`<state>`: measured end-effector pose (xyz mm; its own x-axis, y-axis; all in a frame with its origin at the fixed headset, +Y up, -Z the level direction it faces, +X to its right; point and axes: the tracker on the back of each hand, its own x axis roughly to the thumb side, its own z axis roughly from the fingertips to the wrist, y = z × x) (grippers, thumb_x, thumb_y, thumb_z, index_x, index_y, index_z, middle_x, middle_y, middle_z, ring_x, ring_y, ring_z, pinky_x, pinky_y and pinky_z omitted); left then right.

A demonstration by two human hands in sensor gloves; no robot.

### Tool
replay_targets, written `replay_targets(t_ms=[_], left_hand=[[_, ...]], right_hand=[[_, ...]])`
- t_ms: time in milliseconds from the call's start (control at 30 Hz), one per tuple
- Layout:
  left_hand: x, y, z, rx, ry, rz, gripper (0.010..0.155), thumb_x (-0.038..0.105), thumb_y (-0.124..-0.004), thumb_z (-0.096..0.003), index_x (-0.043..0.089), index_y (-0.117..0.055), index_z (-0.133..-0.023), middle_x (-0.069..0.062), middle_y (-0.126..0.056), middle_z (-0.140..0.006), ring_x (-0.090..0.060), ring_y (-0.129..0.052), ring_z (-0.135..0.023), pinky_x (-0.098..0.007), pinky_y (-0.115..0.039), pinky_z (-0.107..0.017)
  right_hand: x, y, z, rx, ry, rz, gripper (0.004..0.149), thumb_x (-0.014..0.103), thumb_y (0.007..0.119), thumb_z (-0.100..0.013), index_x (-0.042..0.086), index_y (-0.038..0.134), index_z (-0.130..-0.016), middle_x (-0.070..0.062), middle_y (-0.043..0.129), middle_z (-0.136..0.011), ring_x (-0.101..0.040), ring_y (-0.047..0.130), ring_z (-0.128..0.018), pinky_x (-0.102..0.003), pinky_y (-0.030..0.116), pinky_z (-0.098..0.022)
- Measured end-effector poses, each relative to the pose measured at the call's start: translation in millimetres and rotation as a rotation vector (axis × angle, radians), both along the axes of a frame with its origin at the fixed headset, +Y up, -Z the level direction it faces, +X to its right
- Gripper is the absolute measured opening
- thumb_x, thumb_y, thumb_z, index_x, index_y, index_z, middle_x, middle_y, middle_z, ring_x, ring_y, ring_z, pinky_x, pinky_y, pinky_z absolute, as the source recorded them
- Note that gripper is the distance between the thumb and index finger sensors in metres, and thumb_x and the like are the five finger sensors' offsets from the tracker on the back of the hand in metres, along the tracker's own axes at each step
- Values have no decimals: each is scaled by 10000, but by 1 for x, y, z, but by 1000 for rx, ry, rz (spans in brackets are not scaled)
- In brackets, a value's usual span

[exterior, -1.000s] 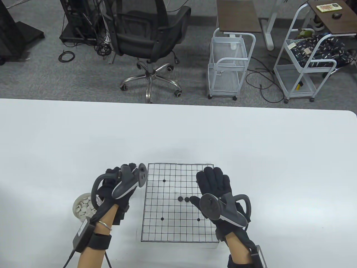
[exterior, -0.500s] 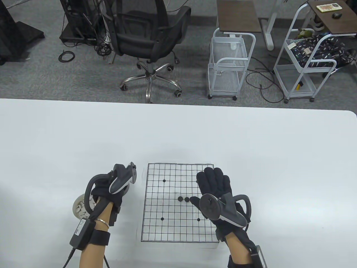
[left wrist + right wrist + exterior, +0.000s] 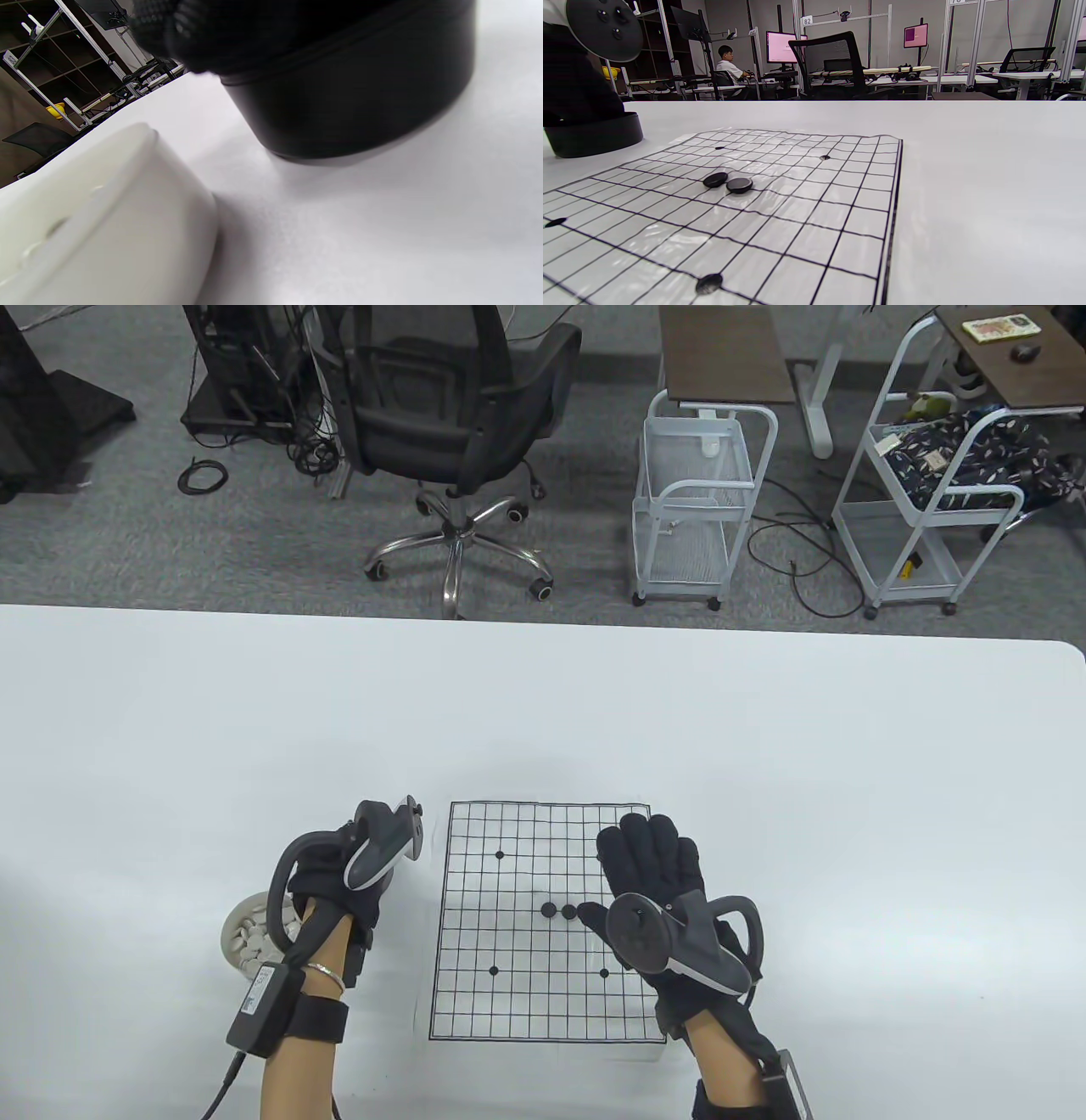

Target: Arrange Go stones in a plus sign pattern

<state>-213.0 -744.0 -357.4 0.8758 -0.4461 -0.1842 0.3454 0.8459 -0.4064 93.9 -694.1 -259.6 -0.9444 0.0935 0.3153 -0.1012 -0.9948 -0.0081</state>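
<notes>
At lower left of the table view our left hand (image 3: 339, 882) dips into the black bowl (image 3: 348, 84); its fingers are hidden. We should pinch one stone only. Two black stones (image 3: 558, 910) sit mid-board (image 3: 509, 1001); our right hand (image 3: 653, 874) lies flat, fingers straight.

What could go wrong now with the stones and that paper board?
1. The two black stones lie right beside the right hand, which rests flat on the grid sheet; lifting or sliding that hand might nudge them off their crossings.
2. The sheet looks thin and wrinkled, so it could shift if the hand drags.
3. The left hand reaches into the black bowl close to the white bowl; a careless pull could bump either one.
</notes>
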Motion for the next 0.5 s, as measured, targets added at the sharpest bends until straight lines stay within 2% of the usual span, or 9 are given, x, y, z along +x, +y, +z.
replay_targets(t_ms=[200, 500], left_hand=[[1, -2, -2, -37, 19, -33, 479, 455, -699, -490, 252, -735, -923, 32, -947, -767, -11, -922, -299, -295, -824, -505], [-8, 0, -5, 5, 60, 53, 410, 484, -706, -486, 302, -787, -845, 62, -968, -678, -8, -912, -274, -284, -823, -488]], right_hand=[[0, 0, 0, -3, -1, -1, 796, 564, 510, -563, 117, 230, -1158, -216, 220, -1193, -512, 216, -1105, -582, 257, -780], [1, -1, -1, -4, -1, -6, 796, 565, 509, -562, 118, 230, -1159, -215, 219, -1194, -510, 214, -1105, -582, 256, -780]])
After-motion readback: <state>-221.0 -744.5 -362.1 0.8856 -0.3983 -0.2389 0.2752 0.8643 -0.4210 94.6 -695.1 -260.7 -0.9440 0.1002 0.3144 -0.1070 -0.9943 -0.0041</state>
